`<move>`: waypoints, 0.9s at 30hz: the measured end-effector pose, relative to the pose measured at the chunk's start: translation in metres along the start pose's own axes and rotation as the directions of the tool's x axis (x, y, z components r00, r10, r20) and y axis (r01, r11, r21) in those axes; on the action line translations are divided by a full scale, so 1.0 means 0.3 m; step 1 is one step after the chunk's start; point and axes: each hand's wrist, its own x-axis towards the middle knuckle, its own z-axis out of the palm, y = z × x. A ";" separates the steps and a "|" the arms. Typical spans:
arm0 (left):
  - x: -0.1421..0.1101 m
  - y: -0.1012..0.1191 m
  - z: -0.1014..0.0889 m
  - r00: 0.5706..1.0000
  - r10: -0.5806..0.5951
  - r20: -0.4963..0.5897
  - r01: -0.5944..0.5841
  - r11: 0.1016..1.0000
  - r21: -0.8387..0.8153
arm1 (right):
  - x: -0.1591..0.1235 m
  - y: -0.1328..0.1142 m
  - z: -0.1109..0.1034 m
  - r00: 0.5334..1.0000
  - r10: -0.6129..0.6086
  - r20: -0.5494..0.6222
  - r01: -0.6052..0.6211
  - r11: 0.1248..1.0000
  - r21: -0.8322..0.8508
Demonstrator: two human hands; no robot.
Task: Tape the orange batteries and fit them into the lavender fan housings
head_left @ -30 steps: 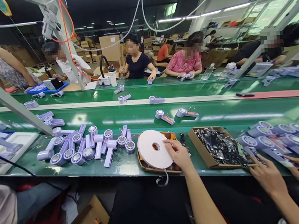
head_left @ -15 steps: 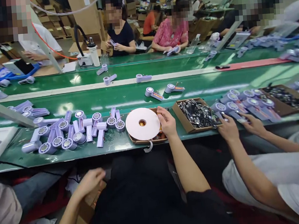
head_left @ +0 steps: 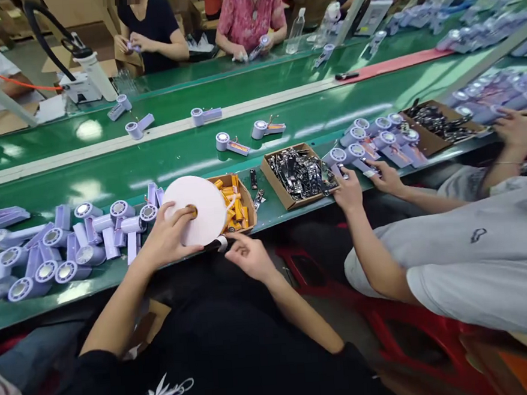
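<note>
I am looking out over a workshop: a co-worker in a grey shirt [head_left: 466,261] is working at the right, while a person in a dark top [head_left: 155,27] and a person in a pink top [head_left: 244,15] are handling pieces opposite. A green belt [head_left: 170,159] is stretching between, and the surface [head_left: 270,205] is lining its near side, lilac fan bodies [head_left: 72,271] crowding its left part. A carton of black parts [head_left: 275,186] is sitting right of a carton of orange cells [head_left: 247,200]. The white roll [head_left: 208,210] is overlapping the latter's left side. I am judging the step in hand as managing this roll and its loose end: the left hand [head_left: 169,233] is steadying it, grip clasping, fingers by the centre hole and thumb at the near rim. The right hand [head_left: 252,257] is hanging beside the tape tail [head_left: 222,243], grip spread; whether a fingertip is touching, I cannot tell. Next, I am thinking, the tail is calling for a fine pinch, the left bracing the roll.
</note>
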 end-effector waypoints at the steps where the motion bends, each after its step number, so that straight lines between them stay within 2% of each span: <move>1: -0.059 0.026 -0.001 0.996 -0.050 -0.078 0.051 0.999 0.016 | -0.001 -0.014 0.021 0.990 -0.017 0.140 0.019 1.000 -0.009; 2: -0.118 0.050 -0.003 0.984 -0.105 -0.141 0.112 0.993 0.037 | 0.001 -0.029 0.039 0.958 -0.060 0.279 0.068 0.998 -0.018; 3: -0.175 0.071 -0.006 0.969 -0.157 -0.192 0.171 0.983 0.060 | 0.005 -0.043 0.053 0.906 -0.114 0.408 0.136 0.990 -0.024; 5: -0.274 0.094 -0.014 0.926 -0.249 -0.285 0.287 0.953 0.099 | 0.008 -0.068 0.061 0.770 -0.182 0.611 0.274 0.960 -0.061; 6: -0.316 0.098 -0.018 0.897 -0.290 -0.334 0.342 0.934 0.108 | 0.009 -0.079 0.053 0.717 -0.173 0.675 0.322 0.941 -0.100; 7: -0.349 0.099 -0.020 0.866 -0.329 -0.378 0.393 0.913 0.106 | 0.011 -0.088 0.036 0.686 -0.142 0.714 0.350 0.924 -0.152; 9: -0.394 0.104 -0.017 0.811 -0.394 -0.432 0.471 0.878 0.084 | 0.032 -0.106 -0.018 0.657 -0.074 0.751 0.372 0.898 -0.237; 10: -0.404 0.111 -0.011 0.792 -0.419 -0.443 0.498 0.864 0.074 | 0.054 -0.116 -0.050 0.656 -0.065 0.752 0.368 0.897 -0.244; 11: -0.408 0.121 0.000 0.779 -0.436 -0.450 0.517 0.853 0.068 | 0.085 -0.126 -0.080 0.683 -0.076 0.726 0.362 0.899 -0.247; 13: -0.398 0.151 0.030 0.762 -0.454 -0.461 0.539 0.840 0.063 | 0.169 -0.139 -0.124 0.798 -0.121 0.590 0.371 0.870 -0.324; 15: -0.376 0.182 0.063 0.762 -0.461 -0.455 0.543 0.838 0.059 | 0.269 -0.134 -0.133 0.905 -0.165 0.391 0.359 0.789 -0.499; 17: -0.354 0.197 0.088 0.783 -0.461 -0.417 0.529 0.846 0.058 | 0.359 -0.112 -0.118 0.943 -0.161 0.292 0.318 0.693 -0.646; 19: -0.342 0.188 0.098 0.820 -0.435 -0.373 0.489 0.870 0.061 | 0.422 -0.080 -0.105 0.955 -0.103 0.278 0.271 0.684 -0.678; 20: -0.342 0.176 0.097 0.838 -0.412 -0.358 0.461 0.885 0.061 | 0.440 -0.065 -0.108 0.962 -0.069 0.264 0.230 0.727 -0.648; 22: -0.352 0.140 0.088 0.865 -0.365 -0.344 0.407 0.912 0.055 | 0.452 -0.042 -0.135 0.982 -0.025 0.188 0.115 0.868 -0.482; 24: -0.367 0.099 0.074 0.881 -0.326 -0.342 0.361 0.932 0.041 | 0.434 -0.040 -0.176 0.999 -0.024 0.029 0.030 0.974 -0.226; 26: -0.381 0.061 0.064 0.892 -0.304 -0.335 0.330 0.944 0.021 | 0.400 -0.061 -0.205 0.986 -0.057 -0.154 0.052 0.998 -0.037; 27: -0.385 0.046 0.061 0.895 -0.297 -0.332 0.318 0.948 0.009 | 0.383 -0.076 -0.210 0.971 -0.083 -0.225 0.085 0.996 0.000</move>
